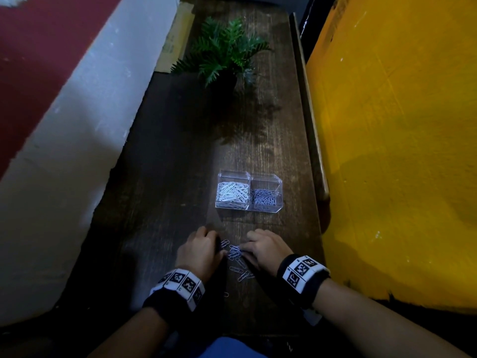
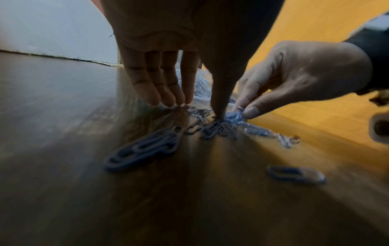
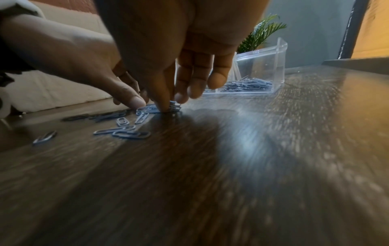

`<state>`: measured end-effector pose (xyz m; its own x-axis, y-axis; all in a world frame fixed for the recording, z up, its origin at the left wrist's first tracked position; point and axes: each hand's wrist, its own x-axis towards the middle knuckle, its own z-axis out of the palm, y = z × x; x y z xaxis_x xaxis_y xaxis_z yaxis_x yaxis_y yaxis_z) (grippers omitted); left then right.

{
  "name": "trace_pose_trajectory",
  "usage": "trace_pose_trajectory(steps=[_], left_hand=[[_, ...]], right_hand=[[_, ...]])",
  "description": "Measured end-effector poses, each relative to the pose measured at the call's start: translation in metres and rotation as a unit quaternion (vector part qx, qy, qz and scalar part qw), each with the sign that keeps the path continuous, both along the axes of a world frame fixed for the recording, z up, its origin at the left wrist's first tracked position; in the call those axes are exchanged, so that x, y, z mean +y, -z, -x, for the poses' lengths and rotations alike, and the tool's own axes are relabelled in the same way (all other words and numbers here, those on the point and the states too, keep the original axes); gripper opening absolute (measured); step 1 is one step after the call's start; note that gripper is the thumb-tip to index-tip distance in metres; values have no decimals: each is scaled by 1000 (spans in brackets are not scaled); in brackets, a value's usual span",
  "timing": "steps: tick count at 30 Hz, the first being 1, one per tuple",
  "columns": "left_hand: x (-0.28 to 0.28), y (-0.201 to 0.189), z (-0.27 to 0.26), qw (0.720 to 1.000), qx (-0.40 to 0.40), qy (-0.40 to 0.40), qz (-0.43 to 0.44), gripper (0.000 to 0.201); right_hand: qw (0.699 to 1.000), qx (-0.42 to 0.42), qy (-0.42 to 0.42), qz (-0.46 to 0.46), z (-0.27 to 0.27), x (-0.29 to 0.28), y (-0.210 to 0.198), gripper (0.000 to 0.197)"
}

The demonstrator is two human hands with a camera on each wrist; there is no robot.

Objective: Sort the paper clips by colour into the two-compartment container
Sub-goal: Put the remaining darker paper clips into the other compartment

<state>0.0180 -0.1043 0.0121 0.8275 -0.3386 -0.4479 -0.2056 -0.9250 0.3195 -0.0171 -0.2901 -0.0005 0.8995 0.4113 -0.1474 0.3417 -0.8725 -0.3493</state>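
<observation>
I'm pinching blue clips [image 1: 235,253] with my right hand [image 1: 264,248] near the bench's [image 1: 167,177] front edge, left hand [image 1: 200,250] flat-fingered corralling; next, I'm likely carrying them to the container's [image 1: 249,191] right compartment.

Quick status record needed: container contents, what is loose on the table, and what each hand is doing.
container: clear two-compartment box, open
left compartment: white clips
right compartment: blue clips
loose on table: blue clips only, between the hands
left hand: fingers straight, tips down at the pile
right hand: pinches blue clips from the pile
also there: potted fern at the far end
</observation>
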Motion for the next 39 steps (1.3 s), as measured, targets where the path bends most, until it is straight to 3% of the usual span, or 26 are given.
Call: trace_pose_trajectory(steps=[4,7,12,16,22,33,37,39], left_hand=[[-2,2,-1,1000,2,20,-3,34],[-5,1,-2,999,4,43,-7,30],[-7,5,1,998,2,57,-13,43],[-10,8,0,996,-11,85,-8,37],[-7,11,-5,991,-36,126,2,31],[-6,18,-10,991,-38,129,6,30],[-8,15,-14,990,-33,138,3,31],[-8,14,-14,990,-24,141,-2,32]], right_hand=[[1000,-7,12,-11,2,1,-1,7],[999,4,30,-15,3,1,-3,17],[999,12,41,30,1,0,-6,16],[996,58,28,65,1,3,-5,37],[999,-3,38,18,-2,3,1,9],[998,-27,62,-12,-3,0,4,11],[996,-20,90,-21,-2,-5,-3,25],[993,-33,111,-38,-3,-9,-11,19]])
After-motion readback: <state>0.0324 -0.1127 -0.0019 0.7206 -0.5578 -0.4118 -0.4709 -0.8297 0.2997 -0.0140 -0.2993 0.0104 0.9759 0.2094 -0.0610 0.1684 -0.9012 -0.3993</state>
